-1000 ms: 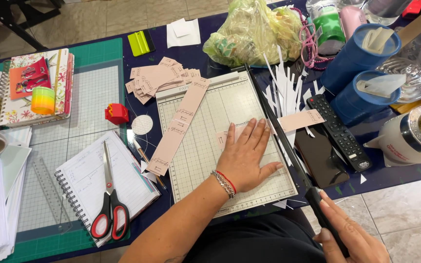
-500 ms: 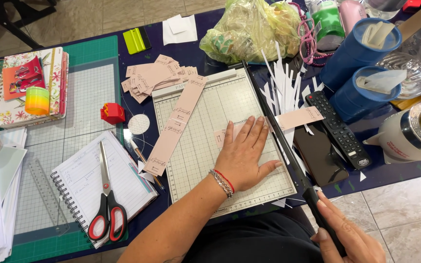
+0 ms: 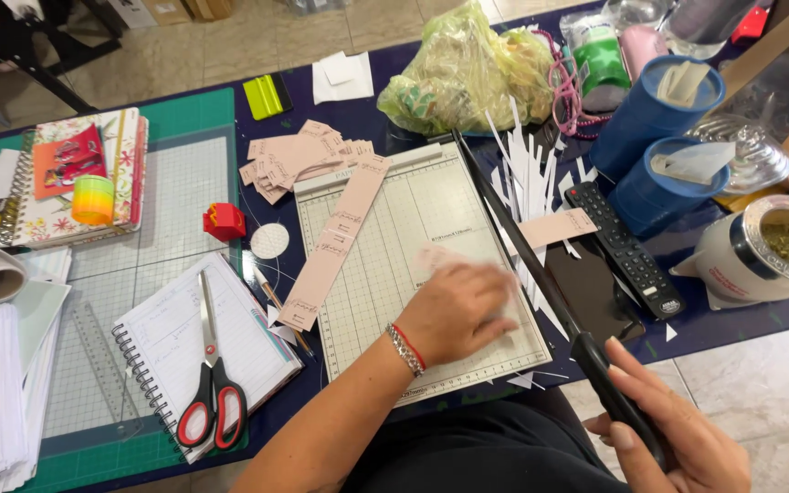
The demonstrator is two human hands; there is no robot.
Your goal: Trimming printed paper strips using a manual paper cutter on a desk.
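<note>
My left hand (image 3: 460, 309) lies flat on a pale pink paper piece (image 3: 445, 262) on the gridded bed of a paper trimmer (image 3: 385, 274). The hand is blurred. My right hand (image 3: 678, 436) grips the black handle of the trimmer's blade arm (image 3: 522, 256), which is raised at the near end. A cut pink piece (image 3: 557, 226) lies just right of the blade. A long pink strip (image 3: 335, 242) rests diagonally on the trimmer's left side.
A pile of pink pieces (image 3: 289, 160) lies behind the trimmer, white paper slivers (image 3: 527, 169) to its right. Red-handled scissors (image 3: 212, 383) rest on a spiral notebook (image 3: 175, 342). Also a remote control (image 3: 623, 246), blue cylinders (image 3: 650, 119), a plastic bag (image 3: 468, 78), a green cutting mat (image 3: 162, 201).
My left hand has slid the pink paper on the trimmer bed and is now blurred. The blade arm stays raised in my right hand. The view has shifted slightly.
</note>
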